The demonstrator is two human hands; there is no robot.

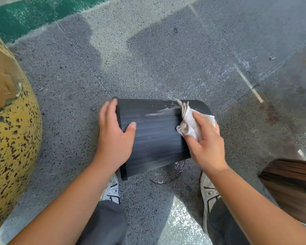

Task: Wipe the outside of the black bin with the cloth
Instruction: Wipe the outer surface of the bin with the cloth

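Observation:
The black bin (155, 137) lies on its side on the speckled grey floor, its ribbed wall facing up and its rim end to the left. My left hand (114, 137) grips that left rim end, thumb resting on the ribbed wall. My right hand (206, 144) presses a crumpled white cloth (190, 121) against the bin's right part. A pale dusty smear (163, 109) shows on the wall just left of the cloth. The bin's inside is hidden.
A large yellow-brown speckled round planter (11, 131) bulges in at the left. A dark wooden object (290, 188) sits at the right edge. My white shoes (208, 191) stand just behind the bin. Green flooring (34, 13) lies far left.

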